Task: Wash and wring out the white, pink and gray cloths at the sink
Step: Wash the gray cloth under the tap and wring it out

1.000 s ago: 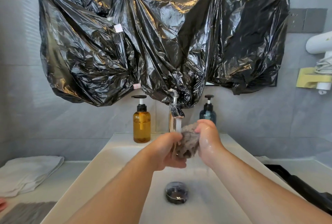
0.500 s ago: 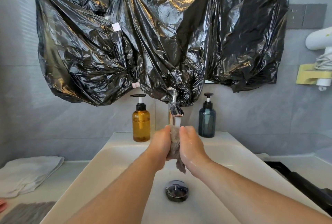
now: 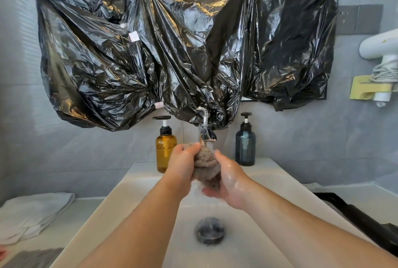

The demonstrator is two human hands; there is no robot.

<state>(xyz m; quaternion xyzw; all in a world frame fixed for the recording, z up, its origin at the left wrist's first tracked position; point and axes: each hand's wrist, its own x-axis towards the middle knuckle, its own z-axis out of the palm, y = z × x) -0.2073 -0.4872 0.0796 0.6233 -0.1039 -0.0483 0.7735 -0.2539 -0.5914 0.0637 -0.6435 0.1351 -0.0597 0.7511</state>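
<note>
**Wet cloth under the tap: splash and slip are the risks**

The folded white cloth (image 3: 32, 214) lies on the counter at about nine o'clock from the drain (image 3: 210, 232). A gray cloth (image 3: 32, 257) lies nearer, at about eight o'clock. Both look dry, and water flung sideways from a hard twist could soak them. The amber pump bottle (image 3: 165, 149) stands at eleven o'clock from the hands, just beside the left knuckles, so a wide elbow swing could tip it. The bunched cloth (image 3: 206, 164) sits high, touching or nearly touching the faucet (image 3: 205, 132) at twelve o'clock. Water appears to run and could spray off the wad over the sink (image 3: 120, 199) rim. Wet skin could let the wad slip down onto the drain. The blue bottle (image 3: 245, 147) at one o'clock stands farther from the hands.

The left hand (image 3: 183, 166) grips the cloth from above, fingers curled over its top. The cloth is greyish-brown, and I cannot tell which of the three it is. The right hand (image 3: 230, 183) cups it from below, palm glistening, fingers curled under the hanging end. Neither hand is slack.
</note>
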